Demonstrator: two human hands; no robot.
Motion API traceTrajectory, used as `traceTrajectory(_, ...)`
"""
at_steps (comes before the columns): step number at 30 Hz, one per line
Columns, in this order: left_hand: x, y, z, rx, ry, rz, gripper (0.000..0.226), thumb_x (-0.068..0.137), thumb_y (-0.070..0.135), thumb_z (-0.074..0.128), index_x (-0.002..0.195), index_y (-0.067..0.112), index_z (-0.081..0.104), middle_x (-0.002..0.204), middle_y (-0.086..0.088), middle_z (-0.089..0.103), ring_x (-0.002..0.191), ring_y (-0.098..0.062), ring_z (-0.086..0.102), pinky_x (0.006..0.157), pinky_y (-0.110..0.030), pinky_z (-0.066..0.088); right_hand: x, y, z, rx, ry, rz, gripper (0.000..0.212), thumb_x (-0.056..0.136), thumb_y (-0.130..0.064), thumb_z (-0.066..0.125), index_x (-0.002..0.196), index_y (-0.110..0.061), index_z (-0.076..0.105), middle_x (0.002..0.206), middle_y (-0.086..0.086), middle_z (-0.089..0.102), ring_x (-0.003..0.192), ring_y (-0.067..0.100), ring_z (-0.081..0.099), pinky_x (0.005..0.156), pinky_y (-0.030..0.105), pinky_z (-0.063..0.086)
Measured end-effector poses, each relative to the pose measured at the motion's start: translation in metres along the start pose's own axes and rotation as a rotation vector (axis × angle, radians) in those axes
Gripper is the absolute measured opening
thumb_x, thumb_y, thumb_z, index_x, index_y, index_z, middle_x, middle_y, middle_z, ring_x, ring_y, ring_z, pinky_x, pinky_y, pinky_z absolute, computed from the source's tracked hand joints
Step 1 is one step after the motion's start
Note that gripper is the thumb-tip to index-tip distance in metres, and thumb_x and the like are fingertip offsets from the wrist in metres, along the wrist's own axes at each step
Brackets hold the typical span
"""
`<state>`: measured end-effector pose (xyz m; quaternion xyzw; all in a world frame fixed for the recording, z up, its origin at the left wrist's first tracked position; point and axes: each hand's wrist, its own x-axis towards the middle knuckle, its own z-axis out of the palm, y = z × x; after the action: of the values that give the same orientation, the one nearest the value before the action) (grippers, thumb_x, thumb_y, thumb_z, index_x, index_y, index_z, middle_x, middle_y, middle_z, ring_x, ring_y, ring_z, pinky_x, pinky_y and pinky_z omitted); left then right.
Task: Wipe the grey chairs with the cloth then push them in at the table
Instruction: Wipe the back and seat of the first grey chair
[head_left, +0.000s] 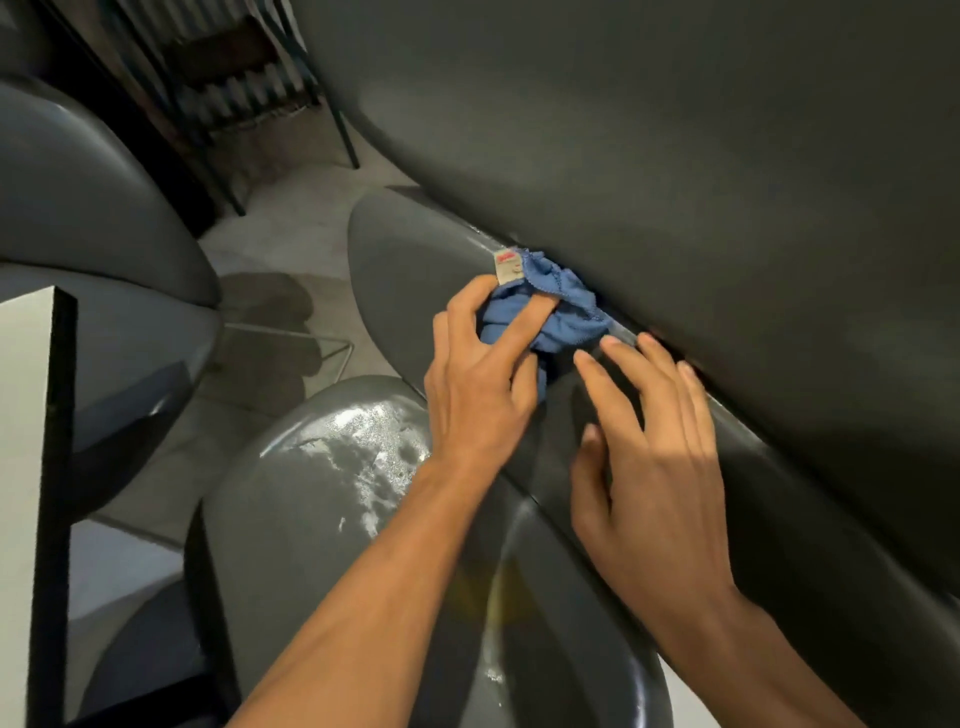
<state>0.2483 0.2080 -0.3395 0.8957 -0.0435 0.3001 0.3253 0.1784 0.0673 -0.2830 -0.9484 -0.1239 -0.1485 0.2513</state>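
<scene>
In the seam between seat and backrest of the grey chair (649, 156), our left hand (480, 384) clamps the blue cloth (558, 312). Right hand (654, 457) rests open, fingers spread. We'd drag slow along that crease, pressing firmly.

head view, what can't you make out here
- Crease behind the cloth: hidden by the cloth and the dark chair back.
- Right hand fingertips: the far ones slip under the chair back's edge.
- Cloth tag: print too small to read.
- Table: cut off by the left edge.
- Chair legs under the seat: hidden by the seat.
- Left hand: its palm side is hidden.
</scene>
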Motion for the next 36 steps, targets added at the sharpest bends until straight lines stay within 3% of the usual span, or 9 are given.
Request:
traceTrajectory(5, 0.035, -0.047, -0.004, 0.056, 0.124, -0.146, 0.051, 0.087, 0.008, 0.055, 0.133, 0.027, 0.067, 0.143, -0.012, 0.048, 0.123, -0.03, 0.051, 0.093, -0.02, 0.036, 0.01, -0.005, 0.011, -0.099, -0.002, -0.013, 0.061, 0.084, -0.006, 0.052, 0.145, -0.006, 0.051, 0.152, 0.014, 0.045, 0.149, 0.031, 0.031, 0.126, 0.045, 0.015)
traceTrajectory(8, 0.047, -0.068, -0.006, 0.083, 0.134, -0.213, 0.055, 0.09, 0.009, 0.053, 0.141, 0.03, 0.061, 0.145, -0.011, 0.046, 0.125, -0.026, 0.048, 0.093, -0.012, 0.028, 0.012, -0.004, 0.013, -0.148, -0.009, -0.015, 0.062, 0.083, -0.008, 0.053, 0.145, -0.005, 0.051, 0.152, 0.015, 0.044, 0.148, 0.033, 0.032, 0.124, 0.044, 0.013)
traceTrajectory(13, 0.066, -0.117, -0.001, -0.029, 0.18, -0.699, 0.063, 0.1, 0.013, 0.039, 0.159, 0.033, 0.033, 0.143, -0.004, 0.043, 0.12, -0.024, 0.052, 0.088, -0.026, 0.035, 0.014, -0.002, 0.017, -0.186, -0.016, -0.005, 0.063, 0.082, -0.01, 0.053, 0.146, -0.006, 0.051, 0.152, 0.012, 0.045, 0.148, 0.031, 0.032, 0.124, 0.042, 0.012)
traceTrajectory(16, 0.058, -0.135, 0.009, -0.086, 0.108, -0.903, 0.061, 0.105, 0.014, 0.034, 0.163, 0.028, 0.022, 0.151, -0.007, 0.036, 0.13, -0.03, 0.047, 0.102, -0.033, 0.034, 0.015, -0.003, 0.019, -0.229, -0.022, 0.013, 0.065, 0.082, -0.013, 0.053, 0.147, -0.009, 0.049, 0.152, 0.009, 0.045, 0.149, 0.03, 0.03, 0.124, 0.039, 0.008)
traceTrajectory(21, 0.004, -0.14, 0.041, -0.254, 0.02, -1.168, 0.065, 0.105, 0.009, 0.035, 0.164, 0.024, 0.015, 0.162, -0.012, 0.026, 0.141, -0.03, 0.04, 0.109, -0.03, 0.03, 0.016, -0.003, 0.024, -0.267, -0.015, 0.01, 0.067, 0.08, -0.015, 0.054, 0.147, -0.01, 0.048, 0.152, 0.01, 0.045, 0.149, 0.031, 0.029, 0.123, 0.042, 0.009)
traceTrajectory(25, -0.047, -0.12, 0.066, -0.387, -0.1, -1.337, 0.076, 0.096, 0.0, 0.037, 0.164, 0.029, 0.017, 0.164, -0.011, 0.028, 0.143, -0.035, 0.04, 0.119, -0.048, 0.034, 0.015, -0.002, 0.027, -0.285, 0.006, -0.002, 0.07, 0.078, -0.013, 0.055, 0.147, -0.01, 0.048, 0.152, 0.011, 0.045, 0.149, 0.031, 0.03, 0.122, 0.045, 0.012)
traceTrajectory(31, -0.02, -0.1, 0.056, -0.419, 0.06, -1.243, 0.079, 0.093, -0.002, 0.039, 0.161, 0.037, 0.027, 0.154, -0.003, 0.042, 0.136, -0.028, 0.05, 0.113, -0.038, 0.041, 0.015, 0.0, 0.028, -0.255, 0.036, -0.013, 0.073, 0.075, -0.006, 0.058, 0.148, -0.008, 0.048, 0.151, 0.011, 0.046, 0.148, 0.032, 0.031, 0.122, 0.045, 0.012)
traceTrajectory(34, 0.023, -0.069, 0.033, -0.355, 0.172, -1.017, 0.076, 0.097, -0.004, 0.038, 0.162, 0.033, 0.025, 0.153, -0.004, 0.037, 0.137, -0.02, 0.044, 0.099, -0.014, 0.029, 0.015, -0.001, 0.026, -0.226, 0.048, -0.02, 0.073, 0.074, -0.006, 0.056, 0.147, -0.006, 0.049, 0.15, 0.011, 0.048, 0.146, 0.033, 0.035, 0.121, 0.046, 0.016)
traceTrajectory(36, 0.037, -0.04, 0.023, -0.263, 0.245, -0.751, 0.075, 0.095, -0.005, 0.04, 0.16, 0.032, 0.03, 0.149, -0.005, 0.039, 0.129, -0.015, 0.044, 0.096, -0.013, 0.027, 0.015, -0.001, 0.025, -0.203, 0.054, -0.029, 0.072, 0.074, -0.007, 0.054, 0.146, -0.005, 0.05, 0.148, 0.012, 0.049, 0.144, 0.034, 0.037, 0.12, 0.047, 0.019)
